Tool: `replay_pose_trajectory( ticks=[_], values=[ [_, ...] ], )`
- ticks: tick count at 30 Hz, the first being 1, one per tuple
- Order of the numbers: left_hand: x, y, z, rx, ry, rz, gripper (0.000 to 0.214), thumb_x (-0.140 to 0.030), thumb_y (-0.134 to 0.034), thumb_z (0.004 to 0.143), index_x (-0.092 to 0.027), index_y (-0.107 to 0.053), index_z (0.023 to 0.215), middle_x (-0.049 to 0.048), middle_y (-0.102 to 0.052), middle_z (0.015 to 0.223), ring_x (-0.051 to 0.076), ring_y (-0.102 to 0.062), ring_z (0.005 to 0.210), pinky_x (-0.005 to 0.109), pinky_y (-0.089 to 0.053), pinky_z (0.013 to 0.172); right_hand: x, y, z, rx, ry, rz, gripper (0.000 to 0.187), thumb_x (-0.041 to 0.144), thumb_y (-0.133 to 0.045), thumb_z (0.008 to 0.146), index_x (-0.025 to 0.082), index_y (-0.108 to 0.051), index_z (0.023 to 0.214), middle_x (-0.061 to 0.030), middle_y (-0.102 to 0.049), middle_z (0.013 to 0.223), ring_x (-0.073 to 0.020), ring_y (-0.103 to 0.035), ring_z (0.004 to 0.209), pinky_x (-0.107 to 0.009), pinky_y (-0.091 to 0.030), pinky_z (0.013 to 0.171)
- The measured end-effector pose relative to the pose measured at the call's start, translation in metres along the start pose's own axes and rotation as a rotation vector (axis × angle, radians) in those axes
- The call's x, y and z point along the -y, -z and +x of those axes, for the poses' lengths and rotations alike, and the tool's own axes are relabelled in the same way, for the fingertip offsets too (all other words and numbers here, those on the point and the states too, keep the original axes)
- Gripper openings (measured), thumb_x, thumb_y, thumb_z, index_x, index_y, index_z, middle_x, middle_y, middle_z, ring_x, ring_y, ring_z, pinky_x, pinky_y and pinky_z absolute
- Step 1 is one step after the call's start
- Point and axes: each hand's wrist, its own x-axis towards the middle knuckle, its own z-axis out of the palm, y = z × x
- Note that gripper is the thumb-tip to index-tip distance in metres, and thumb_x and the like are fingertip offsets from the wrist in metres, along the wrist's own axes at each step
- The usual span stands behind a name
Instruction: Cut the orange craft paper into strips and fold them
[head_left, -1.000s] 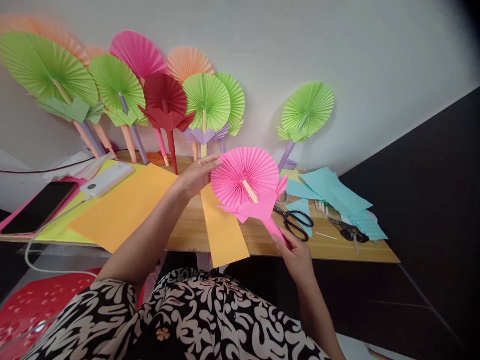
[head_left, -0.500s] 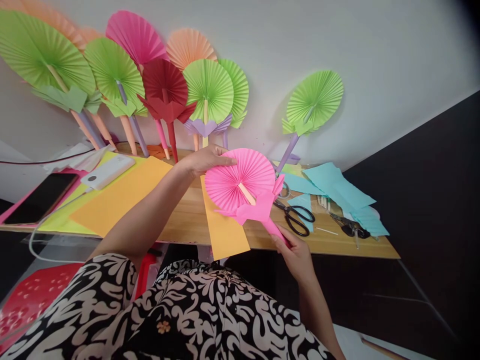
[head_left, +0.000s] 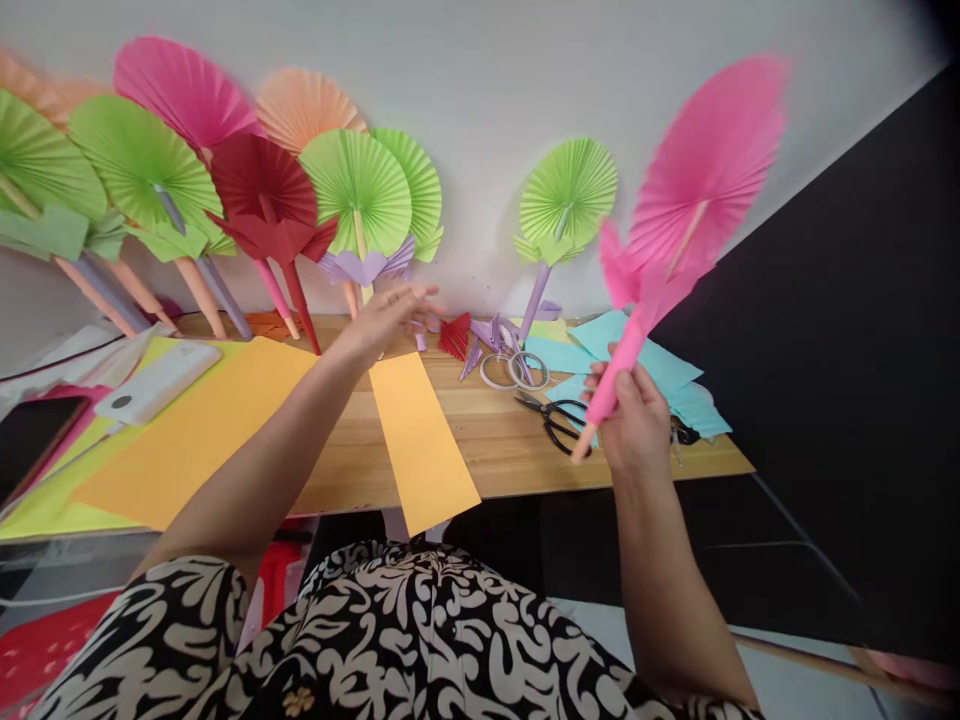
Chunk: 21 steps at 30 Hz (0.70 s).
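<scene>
A pink pleated paper fan [head_left: 701, 170] is raised at the right, tilted with its round top up and away from me. My right hand [head_left: 634, 410] grips its pink wrapped handle, and a pale stick end pokes out below. My left hand [head_left: 394, 315] hovers empty above the table, fingers loosely spread, in front of a green fan [head_left: 360, 185] with a lilac collar. An orange-yellow paper strip [head_left: 424, 440] lies below it, its near end hanging over the table edge. Black-handled scissors [head_left: 559, 420] rest left of my right hand.
Several pleated fans, including a dark red one [head_left: 266, 190], lean against the wall at the left. A single green fan [head_left: 566, 195] leans farther right. Two tape rolls [head_left: 499, 371], blue paper [head_left: 679, 365], a white device [head_left: 157, 382] and a phone [head_left: 37, 440] lie on the table.
My right hand has lifted the pink fan up and to the right. My left hand has let go of its top edge and stays behind at the left. The view has turned rightward.
</scene>
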Motion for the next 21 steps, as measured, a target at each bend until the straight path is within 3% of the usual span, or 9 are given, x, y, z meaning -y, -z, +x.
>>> replay_pose_trajectory(
  ticks=[5,10,16,21],
  values=[
    [0.043,-0.047,0.007,0.248,-0.078,0.654,0.035,-0.041,-0.055,0.095,-0.019,-0.072,0.116,0.0082,-0.075,0.118,0.025,-0.069,0.108,0.036,-0.052,0.096,-0.007,-0.039,0.064,0.098,0.179,0.076,0.045,0.050,-0.078,0.078,0.026,-0.069,0.115,-0.0040,-0.075,0.106,-0.0191,-0.071,0.094,-0.034,-0.059,0.085],
    [0.073,-0.081,0.023,0.395,-0.267,1.215,0.038,-0.032,-0.059,0.096,-0.022,-0.065,0.131,0.0109,-0.067,0.136,0.028,-0.061,0.125,0.041,-0.047,0.104,-0.038,-0.088,0.107,0.223,0.292,-0.006,0.041,0.053,-0.070,0.085,0.024,-0.065,0.113,-0.0065,-0.076,0.110,-0.0209,-0.070,0.102,-0.034,-0.057,0.089],
    [0.104,-0.078,0.024,0.258,-0.162,1.389,0.048,-0.037,-0.059,0.096,-0.016,-0.058,0.139,0.0197,-0.058,0.144,0.038,-0.058,0.124,0.056,-0.039,0.107,-0.079,-0.130,0.141,0.325,0.237,-0.043,0.039,0.053,-0.067,0.083,0.022,-0.062,0.106,-0.0092,-0.075,0.109,-0.0228,-0.069,0.102,-0.036,-0.055,0.090],
    [0.123,-0.073,0.018,0.144,-0.117,1.434,0.042,-0.038,-0.052,0.099,-0.014,-0.063,0.132,0.0186,-0.057,0.146,0.037,-0.055,0.125,0.052,-0.042,0.105,-0.097,-0.145,0.156,0.403,0.159,-0.037,0.037,0.049,-0.066,0.082,0.023,-0.062,0.108,-0.0078,-0.076,0.109,-0.0236,-0.068,0.104,-0.037,-0.055,0.090]
  ],
)
